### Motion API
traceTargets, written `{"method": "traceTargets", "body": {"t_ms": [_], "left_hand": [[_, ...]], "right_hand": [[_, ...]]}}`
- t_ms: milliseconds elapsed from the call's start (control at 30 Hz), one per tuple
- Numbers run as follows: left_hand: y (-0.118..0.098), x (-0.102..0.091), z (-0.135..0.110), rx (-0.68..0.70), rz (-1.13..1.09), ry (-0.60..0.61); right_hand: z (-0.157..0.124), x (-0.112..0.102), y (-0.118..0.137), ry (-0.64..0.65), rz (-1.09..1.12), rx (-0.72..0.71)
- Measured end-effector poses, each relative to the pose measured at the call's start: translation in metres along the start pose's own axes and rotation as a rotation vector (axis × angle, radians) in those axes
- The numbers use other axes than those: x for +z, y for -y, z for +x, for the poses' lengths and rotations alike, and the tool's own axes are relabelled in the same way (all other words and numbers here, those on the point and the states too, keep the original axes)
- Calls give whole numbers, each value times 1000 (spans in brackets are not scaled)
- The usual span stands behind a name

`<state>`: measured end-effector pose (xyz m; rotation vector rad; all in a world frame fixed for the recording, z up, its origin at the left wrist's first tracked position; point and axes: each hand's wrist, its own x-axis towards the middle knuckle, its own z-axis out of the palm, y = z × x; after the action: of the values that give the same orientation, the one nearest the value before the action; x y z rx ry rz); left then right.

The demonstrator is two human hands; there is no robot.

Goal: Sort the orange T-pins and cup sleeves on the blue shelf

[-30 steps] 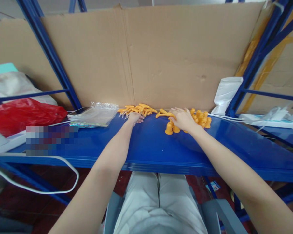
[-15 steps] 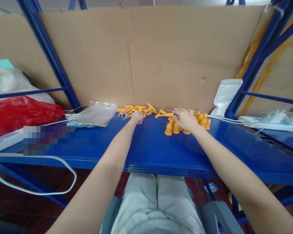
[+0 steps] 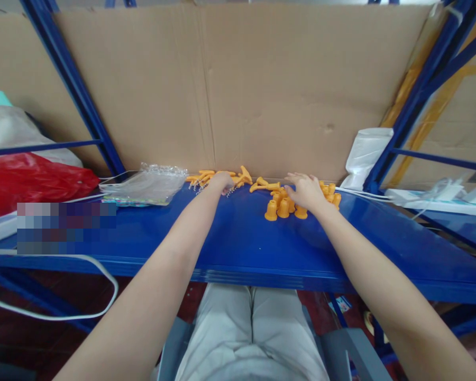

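Observation:
My left hand (image 3: 222, 182) reaches into a row of orange T-shaped plastic pieces (image 3: 244, 175) near the cardboard. Its fingers are curled downward, and what they hold, if anything, is hidden. Small silvery chains (image 3: 196, 185) hang from pieces beside that hand. My right hand (image 3: 305, 191) is over a cluster of orange bell-shaped plastic cups (image 3: 271, 211), its fingers spread apart and partly covering them. Whether the fingertips touch a cup I cannot tell. Between the two hands lie a few loose orange pieces (image 3: 265, 186).
A blue shelf top (image 3: 238, 243) bears everything, with a cardboard sheet (image 3: 262, 95) upright behind. Clear plastic bags (image 3: 150, 184) and a red bag (image 3: 35, 180) lie left. On the right are a white packet (image 3: 367, 156) and a white power strip (image 3: 440, 202). A white cable (image 3: 103, 312) loops at front left.
The view has shifted slightly. My left hand has risen a little among the T-shaped pieces. My right hand has moved slightly and stays over the cups with spread fingers.

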<state>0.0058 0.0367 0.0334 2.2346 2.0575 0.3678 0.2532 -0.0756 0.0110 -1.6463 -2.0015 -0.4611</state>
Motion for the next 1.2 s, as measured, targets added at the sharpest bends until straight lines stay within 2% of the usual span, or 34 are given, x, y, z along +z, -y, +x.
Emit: {"method": "traceTargets", "body": {"t_ms": [67, 133, 167, 233, 333, 433, 533, 733, 900, 1033, 1200], "left_hand": [[-7, -2, 0, -39, 41, -89], [-17, 1, -2, 46, 50, -172], [-22, 4, -3, 106, 41, -175], [-33, 13, -5, 237, 8, -124], [-48, 30, -7, 380, 30, 26], [-60, 42, -9, 437, 106, 129], [-69, 45, -12, 429, 166, 163], [-73, 42, -18, 417, 165, 19], [-69, 45, -21, 385, 138, -35], [-68, 38, -25, 331, 104, -103], [-70, 23, -29, 423, 38, -266]], "right_hand": [[0, -1, -1, -12, 3, 2], [0, -2, -1, -5, -1, 17], [0, -3, 0, 4, -6, 28], [0, -4, 0, 20, -12, 41], [0, -3, -1, 9, -7, 29], [0, -3, -2, -11, -3, 22], [-1, -4, 0, -1, -8, 30], [-1, -6, 1, 5, 6, 19], [0, -3, -2, -11, 12, 3], [0, -3, -2, -7, 12, 8], [1, -2, -2, -67, 69, 68]]}}
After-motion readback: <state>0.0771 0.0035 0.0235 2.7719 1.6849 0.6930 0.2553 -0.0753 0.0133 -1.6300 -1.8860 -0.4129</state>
